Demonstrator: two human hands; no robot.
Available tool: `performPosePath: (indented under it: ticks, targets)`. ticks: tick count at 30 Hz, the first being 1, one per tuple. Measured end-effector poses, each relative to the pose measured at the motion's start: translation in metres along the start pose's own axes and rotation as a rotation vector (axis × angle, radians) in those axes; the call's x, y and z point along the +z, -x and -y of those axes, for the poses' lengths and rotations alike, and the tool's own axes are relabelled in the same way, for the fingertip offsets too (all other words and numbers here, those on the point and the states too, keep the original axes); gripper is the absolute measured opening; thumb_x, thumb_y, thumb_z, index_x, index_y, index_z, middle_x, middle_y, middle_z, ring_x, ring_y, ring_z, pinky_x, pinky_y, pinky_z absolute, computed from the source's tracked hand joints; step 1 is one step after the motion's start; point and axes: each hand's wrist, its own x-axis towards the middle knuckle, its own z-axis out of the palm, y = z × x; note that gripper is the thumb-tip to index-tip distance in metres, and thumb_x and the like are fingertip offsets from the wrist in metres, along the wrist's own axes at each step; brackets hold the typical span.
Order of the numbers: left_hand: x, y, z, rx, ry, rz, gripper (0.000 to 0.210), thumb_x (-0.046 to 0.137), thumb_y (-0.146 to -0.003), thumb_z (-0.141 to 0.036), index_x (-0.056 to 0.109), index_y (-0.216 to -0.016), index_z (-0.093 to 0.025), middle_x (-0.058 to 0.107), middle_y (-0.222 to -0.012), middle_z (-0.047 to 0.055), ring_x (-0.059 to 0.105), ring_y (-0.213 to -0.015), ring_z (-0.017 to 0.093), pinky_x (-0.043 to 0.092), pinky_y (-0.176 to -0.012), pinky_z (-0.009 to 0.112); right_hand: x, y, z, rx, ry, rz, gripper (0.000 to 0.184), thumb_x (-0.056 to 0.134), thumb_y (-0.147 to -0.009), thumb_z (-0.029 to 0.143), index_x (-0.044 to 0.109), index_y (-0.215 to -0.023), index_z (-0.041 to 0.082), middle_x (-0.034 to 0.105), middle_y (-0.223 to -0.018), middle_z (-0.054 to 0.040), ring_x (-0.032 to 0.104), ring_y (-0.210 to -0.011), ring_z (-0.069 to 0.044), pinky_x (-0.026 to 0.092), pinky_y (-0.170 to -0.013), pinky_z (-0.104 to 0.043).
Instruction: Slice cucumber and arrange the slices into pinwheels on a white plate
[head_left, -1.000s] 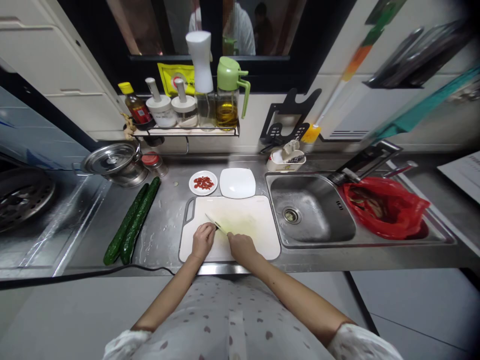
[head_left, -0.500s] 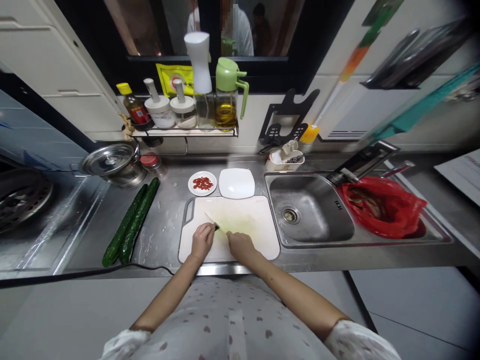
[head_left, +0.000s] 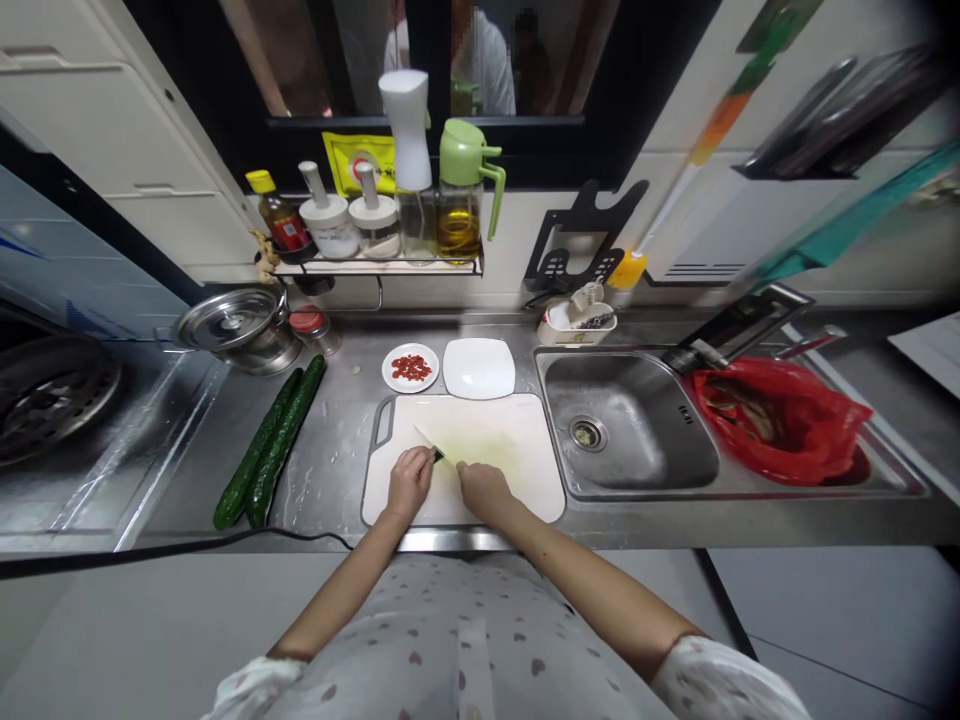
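My right hand (head_left: 486,493) is closed around the handle of a kitchen knife (head_left: 424,434), whose thin blade points up and left over the white cutting board (head_left: 525,430). My left hand (head_left: 409,484) is closed, with its fingertips pinching a small dark green piece (head_left: 439,454) against or beside the blade. That piece is mostly hidden and too small to name surely. A pale yellow-green stain marks the middle of the board. Just behind the board are a small white plate (head_left: 388,378) of chopped red bits and a white square plate (head_left: 480,368).
Two long cucumbers (head_left: 289,440) lie to the left, near a lidded steel pot (head_left: 259,345) and a red-topped jar (head_left: 311,330). On the right are a sink (head_left: 630,430) and a red plastic bag (head_left: 817,420). A seasoning rack (head_left: 345,268) hangs behind.
The whole view has shifted slightly, so things appear a little further right. Both hands and the knife hold nearly the same place on the board.
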Motion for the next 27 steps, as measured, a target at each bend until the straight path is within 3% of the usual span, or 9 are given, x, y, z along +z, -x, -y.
performPosePath:
  ticks: [27]
  targets:
    - [0.001, 0.0, 0.0, -0.01, 0.002, -0.008, 0.02, 0.045, -0.093, -0.023, 0.065, -0.094, -0.02, 0.068, -0.092, 0.007, 0.061, -0.089, 0.018, 0.05, -0.081, 0.033, 0.009, -0.013, -0.003, -0.005, -0.013, -0.001, 0.028, 0.04, -0.085, 0.007, 0.059, -0.105, 0.014, 0.069, -0.096, -0.0126, 0.066, -0.095, -0.023, 0.047, -0.076, -0.029]
